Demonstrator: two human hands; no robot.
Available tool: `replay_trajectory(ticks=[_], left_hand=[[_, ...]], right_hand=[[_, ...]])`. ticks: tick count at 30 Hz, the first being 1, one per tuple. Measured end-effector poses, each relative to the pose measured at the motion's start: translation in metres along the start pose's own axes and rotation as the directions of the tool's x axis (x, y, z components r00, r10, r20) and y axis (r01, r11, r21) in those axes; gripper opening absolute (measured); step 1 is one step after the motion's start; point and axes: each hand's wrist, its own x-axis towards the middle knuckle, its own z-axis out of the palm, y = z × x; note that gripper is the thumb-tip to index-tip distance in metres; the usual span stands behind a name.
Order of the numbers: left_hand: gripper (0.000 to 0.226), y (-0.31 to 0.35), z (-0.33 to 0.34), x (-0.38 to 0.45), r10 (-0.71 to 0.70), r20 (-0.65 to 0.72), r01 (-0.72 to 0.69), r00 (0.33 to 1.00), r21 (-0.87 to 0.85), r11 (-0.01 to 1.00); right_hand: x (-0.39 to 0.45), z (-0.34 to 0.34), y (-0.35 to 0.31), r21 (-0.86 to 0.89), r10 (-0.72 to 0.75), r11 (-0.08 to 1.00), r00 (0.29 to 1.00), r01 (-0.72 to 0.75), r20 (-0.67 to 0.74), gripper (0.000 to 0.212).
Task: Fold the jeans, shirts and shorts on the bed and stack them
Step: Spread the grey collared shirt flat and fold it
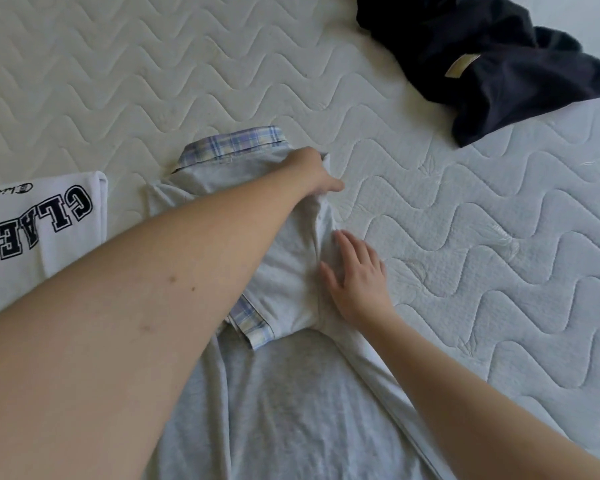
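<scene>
The left hand (314,174) has its fingers curled around the edge of the grey shirt (284,393), near the plaid collar (236,143). The right hand (357,278), nearer to the person, lies flat with straight fingers on the folded side of this shirt. Left of both hands is a folded white shirt (32,223); far beyond them on the mattress (153,64), to the right, a dark garment (492,64) lies crumpled.

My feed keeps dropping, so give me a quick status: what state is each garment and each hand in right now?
Grey shirt: spread on the mattress, partly folded, plaid collar showing.
White printed shirt: folded, lying left of the grey one.
Dark garment: crumpled, unfolded, far right.
Left hand: gripping the grey shirt's edge.
Right hand: flat, pressing the grey shirt.
</scene>
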Motion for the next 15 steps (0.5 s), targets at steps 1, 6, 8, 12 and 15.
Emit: replay_trajectory(ticks=[1, 6, 8, 12, 15], left_hand=[[0.076, 0.003, -0.001, 0.002, 0.007, 0.003, -0.007, 1.000, 0.006, 1.000], [0.037, -0.013, 0.004, 0.011, -0.033, -0.020, 0.018, 0.999, -0.521, 0.854], [0.032, -0.023, 0.008, 0.015, -0.092, -0.040, 0.040, 0.995, -0.683, 0.729], [0.025, -0.028, 0.016, 0.023, -0.206, -0.034, 0.107, 0.978, -0.765, 0.635], [0.025, -0.031, 0.014, 0.025, -0.219, -0.005, 0.125, 0.976, -0.808, 0.576]], right_hand=[[-0.001, 0.000, 0.004, 0.010, -0.013, 1.000, 1.000, 0.013, -0.005, 0.064], [-0.006, 0.003, 0.017, 0.090, -0.047, 0.995, 0.999, 0.049, -0.027, 0.067], [-0.006, 0.004, 0.019, 0.126, -0.033, 0.991, 0.999, 0.037, -0.033, 0.068], [-0.005, 0.005, 0.022, 0.159, -0.042, 0.986, 0.999, 0.043, -0.011, 0.069], [-0.005, 0.005, 0.024, 0.154, -0.053, 0.987, 0.998, 0.055, -0.017, 0.070]])
